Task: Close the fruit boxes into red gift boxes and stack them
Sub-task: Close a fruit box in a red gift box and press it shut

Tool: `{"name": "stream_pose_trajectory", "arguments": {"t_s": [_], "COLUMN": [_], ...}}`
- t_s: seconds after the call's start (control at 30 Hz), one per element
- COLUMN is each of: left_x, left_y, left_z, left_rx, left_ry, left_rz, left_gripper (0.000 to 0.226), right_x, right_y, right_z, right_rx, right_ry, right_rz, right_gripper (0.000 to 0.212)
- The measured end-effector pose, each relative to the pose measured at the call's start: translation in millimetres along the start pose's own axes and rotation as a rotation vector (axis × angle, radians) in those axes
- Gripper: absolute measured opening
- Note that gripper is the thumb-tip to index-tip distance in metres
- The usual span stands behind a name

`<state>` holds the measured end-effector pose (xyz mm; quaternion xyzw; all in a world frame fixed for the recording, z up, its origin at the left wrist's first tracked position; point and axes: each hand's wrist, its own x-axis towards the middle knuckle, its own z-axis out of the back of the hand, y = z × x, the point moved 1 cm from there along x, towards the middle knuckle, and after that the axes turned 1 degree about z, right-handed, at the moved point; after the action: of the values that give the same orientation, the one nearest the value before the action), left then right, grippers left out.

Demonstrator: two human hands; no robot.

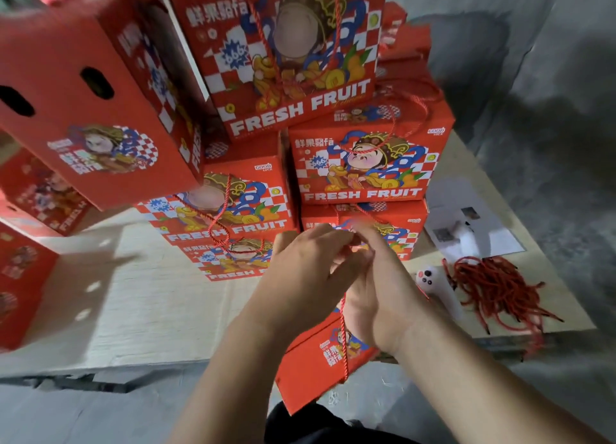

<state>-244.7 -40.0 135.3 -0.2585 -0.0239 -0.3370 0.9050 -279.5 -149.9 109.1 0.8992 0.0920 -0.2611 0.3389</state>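
From the head camera we see both hands raised together over a red gift box [320, 360] that sits low in front of us, tilted, its printed side facing up. Our left hand [300, 283] has its fingers curled, pinching a red cord [343, 337] at the fingertips; the cord hangs down from the hands across the box. Our right hand [383, 297] lies just behind and touching the left, fingers bent toward the same pinch point, though we cannot tell for sure whether it grips the cord, since the left hand hides its fingertips.

Beyond the hands stands a stack of closed red boxes [363, 167] printed "FRESH FRUIT", several tiers high, with cord handles draped over their fronts. At the upper left another red box [83, 110] looms close to the camera, blurred, showing two oval holes in its side. The boxes rest on a sheet of pale cardboard [150, 293]. To the right, on that sheet, lie a bundle of loose red cords [496, 287], a small white object [433, 277] just beside it, and a sheet of paper [473, 223].
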Motion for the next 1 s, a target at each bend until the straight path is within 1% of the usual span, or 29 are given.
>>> {"name": "stream_pose_trajectory", "arguments": {"t_s": [0.03, 0.07, 0.13, 0.17, 0.23, 0.3, 0.33, 0.37, 0.43, 0.47, 0.5, 0.53, 0.57, 0.63, 0.7, 0.77, 0.8, 0.87, 0.9, 0.97, 1.0], "left_x": [-1.9, -3.3, -2.1, 0.3, 3.6, 3.0, 0.7, -3.2, -12.9, -17.2, -19.8, -21.0, -20.3, -17.1, -16.2, -18.5, -19.6, -23.3, -24.9, -27.2, -28.3], "left_y": [-2.4, -4.5, -6.7, -2.4, 14.2, 34.4, 40.7, 45.7, 52.4, 53.6, 53.2, 51.5, 50.1, 47.6, 48.5, 53.5, 56.8, 63.9, 66.9, 71.3, 73.5], "left_z": [4.6, 8.7, 21.9, 29.0, 36.2, 29.2, 20.4, 8.4, -18.9, -31.8, -41.4, -47.7, -50.9, -49.9, -43.8, -39.7, -39.6, -44.1, -46.1, -52.4, -56.5], "left_rx": [0.038, 0.097, 0.193, 0.164, -0.059, -0.36, -0.486, -0.564, -0.584, -0.565, -0.54, -0.517, -0.503, -0.455, -0.325, -0.19, -0.169, -0.24, -0.291, -0.356, -0.358], "left_ry": [-0.027, -0.087, -0.257, -0.326, -0.383, -0.372, -0.334, -0.275, -0.102, -0.02, 0.024, 0.028, -0.007, -0.123, -0.236, -0.322, -0.348, -0.366, -0.354, -0.286, -0.247], "left_rz": [0.004, -0.01, -0.058, -0.063, 0.014, 0.188, 0.285, 0.371, 0.472, 0.49, 0.488, 0.475, 0.444, 0.36, 0.316, 0.371, 0.418, 0.482, 0.494, 0.508, 0.497], "left_gripper": [0.03, 0.034, 0.04, 0.042, 0.043, 0.034, 0.026, 0.02, 0.018, 0.023, 0.027, 0.029, 0.031, 0.036, 0.041, 0.045, 0.046, 0.044, 0.042, 0.043, 0.047], "right_x": [1.3, 1.4, 3.0, 2.8, -1.1, -5.0, -8.9, -12.9, -17.2, -18.0, -18.4, -19.3, -19.9, -21.6, -23.8, -18.4, -13.9, -3.3, 1.5, 10.0, 14.5], "right_y": [5.3, 11.8, 26.1, 32.3, 46.4, 57.5, 61.1, 62.3, 58.9, 56.2, 54.6, 56.2, 62.0, 80.0, 95.6, 102.6, 101.9, 95.3, 91.5, 84.1, 80.5], "right_z": [-3.4, -6.5, -11.7, -12.8, -14.3, -7.3, -2.2, 2.0, 3.6, 2.6, 0.4, -2.9, -7.1, -16.0, -25.3, -33.5, -36.6, -39.5, -40.2, -37.8, -35.3], "right_rx": [0.012, 0.025, 0.066, 0.056, 0.014, 0.022, 0.033, 0.033, -0.016, -0.061, -0.1, -0.123, -0.129, -0.116, -0.11, -0.091, -0.094, -0.114, -0.13, -0.194, -0.249], "right_ry": [-0.002, 0.009, 0.037, 0.023, 0.033, 0.108, 0.137, 0.159, 0.158, 0.136, 0.124, 0.134, 0.165, 0.233, 0.235, 0.187, 0.158, 0.131, 0.141, 0.165, 0.166], "right_rz": [0.01, 0.027, 0.085, 0.121, 0.174, 0.236, 0.261, 0.264, 0.225, 0.214, 0.213, 0.219, 0.242, 0.309, 0.34, 0.301, 0.276, 0.242, 0.238, 0.251, 0.265], "right_gripper": [0.047, 0.044, 0.034, 0.035, 0.036, 0.031, 0.029, 0.028, 0.027, 0.026, 0.025, 0.025, 0.024, 0.021, 0.023, 0.029, 0.029, 0.026, 0.029, 0.041, 0.042]}}
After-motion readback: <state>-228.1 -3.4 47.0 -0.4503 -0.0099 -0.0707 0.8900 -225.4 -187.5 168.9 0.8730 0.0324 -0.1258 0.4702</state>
